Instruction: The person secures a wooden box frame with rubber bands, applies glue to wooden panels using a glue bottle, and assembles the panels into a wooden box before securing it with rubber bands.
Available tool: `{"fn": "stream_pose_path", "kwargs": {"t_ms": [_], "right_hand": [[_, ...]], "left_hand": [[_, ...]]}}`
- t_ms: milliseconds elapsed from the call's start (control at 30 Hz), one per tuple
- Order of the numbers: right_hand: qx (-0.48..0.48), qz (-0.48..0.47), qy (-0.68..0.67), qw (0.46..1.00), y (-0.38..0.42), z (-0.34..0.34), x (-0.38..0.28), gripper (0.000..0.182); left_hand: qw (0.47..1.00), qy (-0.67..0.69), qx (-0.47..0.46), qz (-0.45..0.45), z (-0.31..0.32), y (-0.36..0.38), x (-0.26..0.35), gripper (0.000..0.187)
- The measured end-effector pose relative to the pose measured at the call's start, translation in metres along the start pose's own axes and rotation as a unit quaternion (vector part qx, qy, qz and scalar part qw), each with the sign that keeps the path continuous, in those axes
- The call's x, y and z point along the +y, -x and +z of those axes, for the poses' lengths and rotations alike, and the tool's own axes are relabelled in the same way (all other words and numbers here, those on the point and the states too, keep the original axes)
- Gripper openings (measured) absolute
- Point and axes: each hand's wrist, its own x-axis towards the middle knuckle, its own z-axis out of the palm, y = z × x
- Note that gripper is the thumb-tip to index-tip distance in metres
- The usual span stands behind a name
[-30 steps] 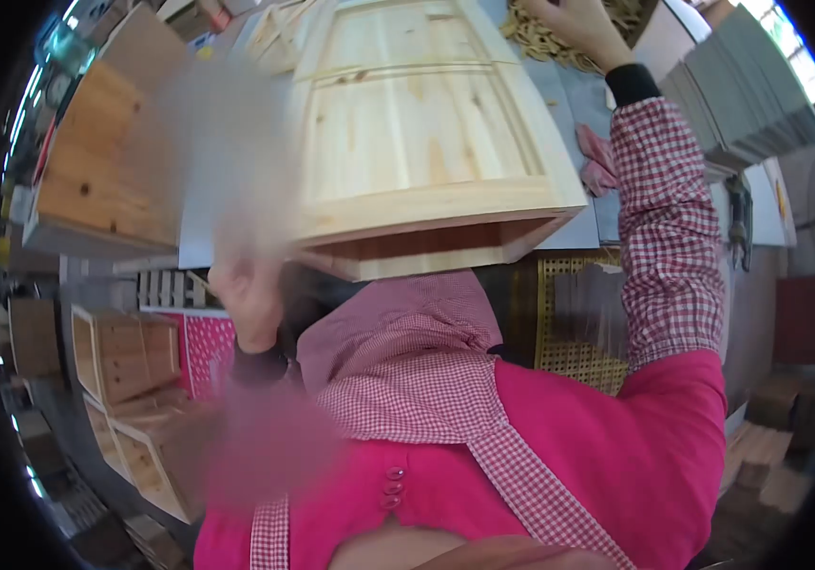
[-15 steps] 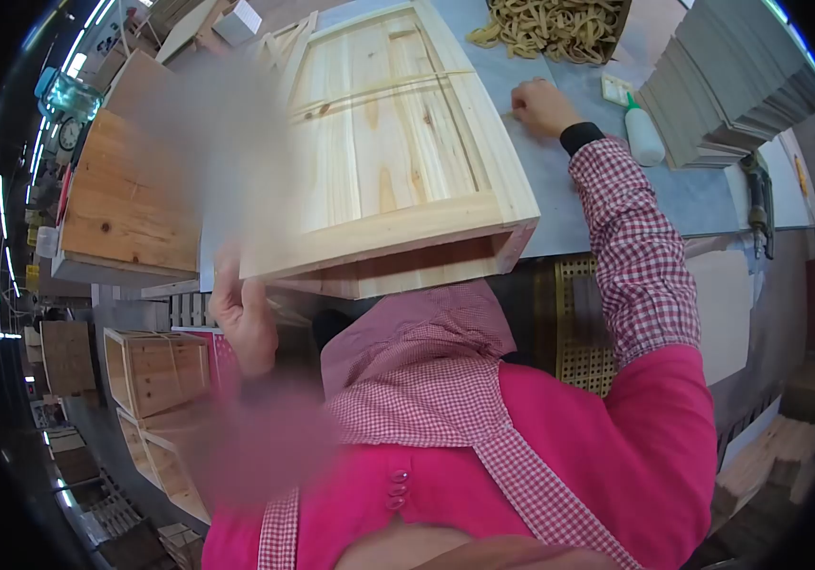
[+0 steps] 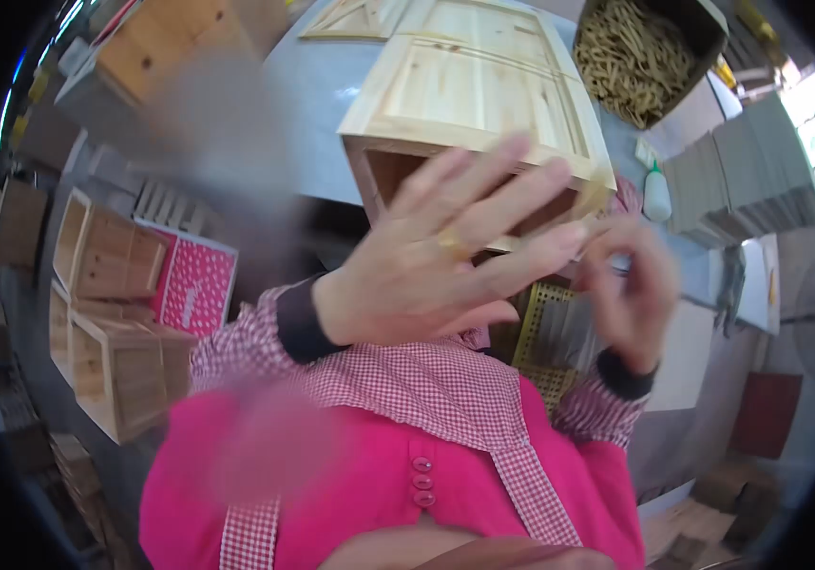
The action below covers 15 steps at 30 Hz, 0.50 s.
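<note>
A pale wooden box (image 3: 479, 100) lies on the table with its open side towards me, and a thin band (image 3: 493, 59) runs across its panelled top. My left hand (image 3: 426, 256) is raised in front of that opening, its fingers spread and stretched out; a yellowish ring-like band shows on one finger. Just to its right is my right hand (image 3: 635, 290), fingers curled together and blurred by motion. A tan smear (image 3: 594, 198) shows by the fingertips, too blurred to name. Whatever the right fingers pinch cannot be made out.
A carton (image 3: 711, 24) full of tan rubber bands (image 3: 633, 66) stands at the back right. Near it are a white glue bottle (image 3: 656, 195) and stacked grey boards (image 3: 745, 171). Wooden boxes (image 3: 117, 256) and a pink patterned box (image 3: 196, 285) stand to the left.
My left hand has left the box's near left corner and risen in front of it, fingers spreading. My right hand has come back from the table beside the box. The view has shifted.
</note>
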Motion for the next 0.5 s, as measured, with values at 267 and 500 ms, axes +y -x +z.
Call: {"fn": "stream_pose_path", "kwargs": {"t_ms": [267, 500], "right_hand": [[-0.123, 0.104, -0.127, 0.979, 0.018, 0.036, -0.019, 0.015], [-0.171, 0.012, -0.014, 0.985, 0.007, 0.02, -0.016, 0.006]], "left_hand": [[0.936, 0.288, -0.059, -0.193, 0.014, 0.051, -0.008, 0.026], [0.78, 0.548, -0.126, -0.274, -0.034, 0.073, -0.027, 0.011]]}}
